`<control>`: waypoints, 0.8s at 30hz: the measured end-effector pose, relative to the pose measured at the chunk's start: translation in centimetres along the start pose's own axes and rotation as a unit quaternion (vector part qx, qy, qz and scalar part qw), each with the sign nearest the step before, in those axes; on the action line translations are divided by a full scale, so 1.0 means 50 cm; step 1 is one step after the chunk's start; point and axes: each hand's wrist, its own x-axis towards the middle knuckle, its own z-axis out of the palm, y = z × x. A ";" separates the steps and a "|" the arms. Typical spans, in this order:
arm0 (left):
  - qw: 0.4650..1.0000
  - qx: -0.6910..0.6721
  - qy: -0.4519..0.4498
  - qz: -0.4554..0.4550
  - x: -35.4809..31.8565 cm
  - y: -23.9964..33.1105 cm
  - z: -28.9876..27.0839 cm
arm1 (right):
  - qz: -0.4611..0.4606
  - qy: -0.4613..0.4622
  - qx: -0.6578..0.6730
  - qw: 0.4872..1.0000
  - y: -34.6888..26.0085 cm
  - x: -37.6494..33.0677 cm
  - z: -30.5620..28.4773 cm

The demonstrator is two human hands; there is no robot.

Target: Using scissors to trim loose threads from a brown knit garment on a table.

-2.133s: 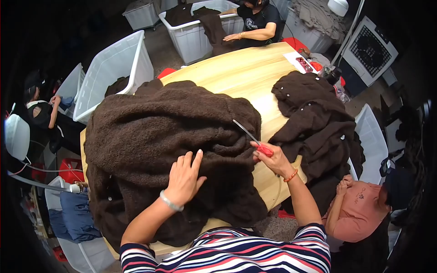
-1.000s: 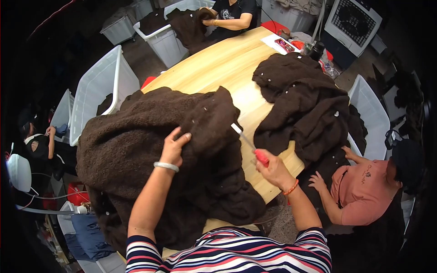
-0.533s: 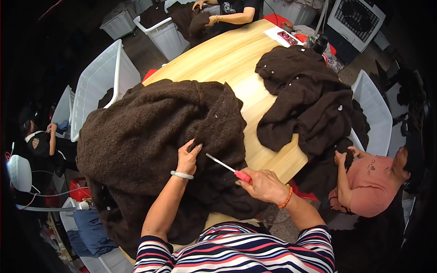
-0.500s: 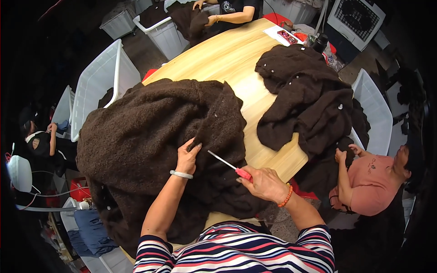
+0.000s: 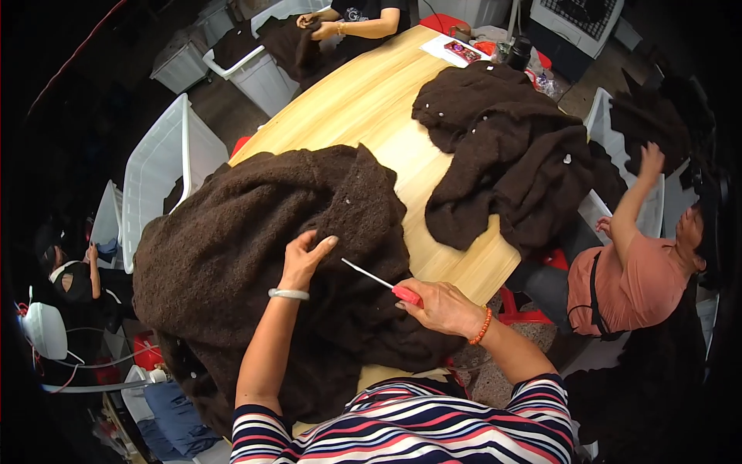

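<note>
A large heap of dark brown knitted fabric (image 5: 232, 209) covers the near left part of the wooden table (image 5: 340, 93) and hangs over its near edge. My left hand (image 5: 301, 261) is over this fabric, thumb and fingertips apart, with nothing seen between them. My right hand (image 5: 442, 308) is closed round the pinkish-red handle of a tool (image 5: 406, 294) with a thin, straight metal shaft. The shaft points up and left toward my left hand, its tip apart from the fingers. Small pale specks dot the fabric.
A second brown fabric pile (image 5: 510, 155) with white bits lies on the table's right. White bins (image 5: 158, 162) stand around the table. A co-worker in pink (image 5: 638, 286) is at the right; another person's hands (image 5: 321, 27) handle brown fabric at the far side.
My left hand has let go of the brown fabric edge and its thumb has spread. The co-worker in pink has turned away and raised an arm over the right bin.
</note>
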 end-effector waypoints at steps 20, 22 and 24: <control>0.984 0.137 -0.030 0.107 0.132 -0.023 0.036 | 0.079 0.052 -0.047 0.994 0.027 0.047 -0.052; 0.982 0.151 -0.021 0.111 0.146 -0.035 0.030 | 0.064 0.013 -0.038 0.997 0.025 0.049 -0.050; 0.990 0.111 -0.036 0.084 0.150 -0.036 0.028 | 0.044 0.001 -0.016 0.999 0.038 0.050 -0.045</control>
